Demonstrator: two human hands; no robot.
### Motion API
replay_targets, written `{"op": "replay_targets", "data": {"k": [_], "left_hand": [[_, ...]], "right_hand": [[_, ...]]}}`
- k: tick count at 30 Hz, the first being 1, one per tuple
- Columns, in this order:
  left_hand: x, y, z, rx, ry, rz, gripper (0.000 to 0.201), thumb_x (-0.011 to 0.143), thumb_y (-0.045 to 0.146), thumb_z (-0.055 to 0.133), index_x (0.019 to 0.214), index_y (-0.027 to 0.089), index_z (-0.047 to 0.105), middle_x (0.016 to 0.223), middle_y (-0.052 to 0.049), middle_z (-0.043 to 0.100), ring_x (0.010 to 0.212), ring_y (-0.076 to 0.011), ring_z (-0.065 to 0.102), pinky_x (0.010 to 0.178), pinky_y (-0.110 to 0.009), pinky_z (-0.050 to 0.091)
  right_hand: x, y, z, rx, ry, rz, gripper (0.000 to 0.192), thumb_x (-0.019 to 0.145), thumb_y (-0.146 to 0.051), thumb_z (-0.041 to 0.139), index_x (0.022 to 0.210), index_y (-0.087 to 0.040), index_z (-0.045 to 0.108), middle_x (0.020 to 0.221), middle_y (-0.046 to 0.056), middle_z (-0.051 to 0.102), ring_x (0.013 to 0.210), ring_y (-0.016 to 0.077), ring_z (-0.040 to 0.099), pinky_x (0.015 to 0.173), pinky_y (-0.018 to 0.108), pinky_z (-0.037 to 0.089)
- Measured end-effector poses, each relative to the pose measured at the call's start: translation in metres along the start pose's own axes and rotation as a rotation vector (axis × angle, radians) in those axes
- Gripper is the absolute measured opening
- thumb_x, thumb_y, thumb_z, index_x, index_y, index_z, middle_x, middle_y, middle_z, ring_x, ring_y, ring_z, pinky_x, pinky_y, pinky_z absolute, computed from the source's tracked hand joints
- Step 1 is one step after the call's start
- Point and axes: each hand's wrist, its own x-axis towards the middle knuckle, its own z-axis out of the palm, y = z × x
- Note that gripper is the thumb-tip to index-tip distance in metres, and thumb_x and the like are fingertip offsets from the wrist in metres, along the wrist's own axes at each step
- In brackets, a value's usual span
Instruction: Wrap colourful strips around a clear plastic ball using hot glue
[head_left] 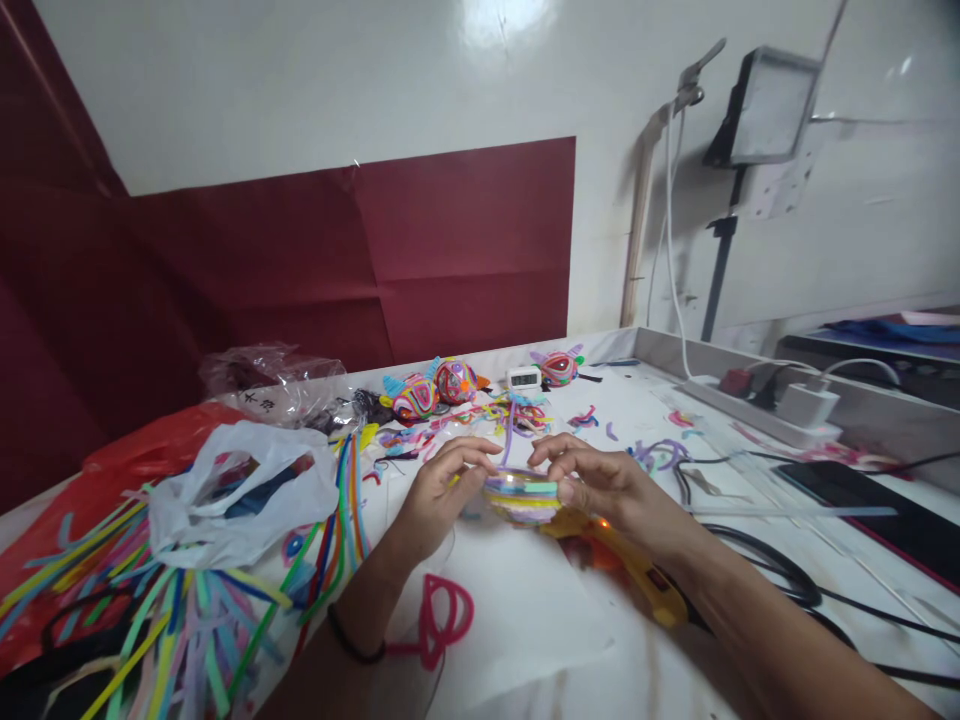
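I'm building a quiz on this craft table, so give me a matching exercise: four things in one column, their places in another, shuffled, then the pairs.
Things:
1. striped dome
2. pink loop shape
3. white plastic bag
4. small digital clock

Places:
A. at the back of the table, between finished colourful figures
B. on the pile of pipe cleaners at the left
C. between the left hand and right hand
D. flat on the table beside the left wrist

Pairs: 1-C, 2-D, 3-B, 4-A
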Motion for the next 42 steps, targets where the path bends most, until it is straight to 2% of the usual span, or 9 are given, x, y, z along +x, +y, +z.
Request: {"op": "replay_targets", "data": {"k": [5,11,14,19,28,42], "left_hand": [[-0.002,0.003,0.001,-0.101,-0.028,-0.066,0.028,0.088,0.045,0.058,0.079,0.019,0.065,0.106,-0.012,0.068,0.103,-0.024,0.062,0.084,-0.037,0.051],[-0.002,0.004,0.004,-0.182,-0.065,-0.2,0.034,0.085,0.051,0.058,0.078,0.018,0.06,0.077,-0.003,0.06,0.068,-0.015,0.058,0.062,-0.027,0.051],[-0.002,0.004,0.005,-0.219,-0.056,-0.261,0.036,0.081,0.053,0.061,0.075,0.018,0.056,0.073,0.0,0.055,0.06,-0.0123,0.054,0.056,-0.025,0.048],[-0.003,0.003,0.005,-0.232,-0.063,-0.295,0.035,0.08,0.052,0.062,0.076,0.018,0.057,0.07,0.001,0.053,0.058,-0.0112,0.052,0.054,-0.024,0.046],[-0.004,0.003,0.005,-0.201,-0.07,-0.298,0.032,0.081,0.049,0.062,0.075,0.018,0.056,0.067,0.002,0.051,0.054,-0.0094,0.049,0.051,-0.022,0.04],[-0.004,0.004,0.012,-0.237,-0.007,-0.398,0.032,0.072,0.047,0.067,0.074,0.017,0.055,0.06,0.004,0.049,0.05,-0.0083,0.044,0.048,-0.021,0.034]], "right_hand": [[-0.001,-0.001,0.0,0.043,0.005,0.062,0.027,0.083,-0.049,0.067,0.079,-0.022,0.069,0.109,0.007,0.06,0.105,0.024,0.057,0.091,0.044,0.046],[0.002,-0.001,0.0,0.038,0.01,0.062,0.029,0.082,-0.05,0.067,0.08,-0.021,0.069,0.11,0.007,0.06,0.103,0.0231,0.057,0.09,0.041,0.047],[0.003,-0.004,0.0,0.002,0.031,0.076,0.029,0.082,-0.051,0.066,0.08,-0.021,0.069,0.11,0.007,0.061,0.106,0.0245,0.057,0.093,0.044,0.045],[0.003,-0.005,0.0,-0.063,0.039,0.05,0.026,0.083,-0.047,0.065,0.079,-0.022,0.069,0.109,0.007,0.062,0.112,0.026,0.055,0.099,0.046,0.04],[0.002,-0.003,0.0,-0.038,0.024,0.063,0.026,0.082,-0.047,0.067,0.079,-0.021,0.068,0.109,0.006,0.061,0.106,0.0238,0.057,0.092,0.041,0.045],[0.004,-0.007,0.002,-0.034,0.07,0.093,0.028,0.078,-0.049,0.069,0.075,-0.021,0.069,0.101,0.007,0.065,0.101,0.0264,0.058,0.092,0.042,0.042]]}}
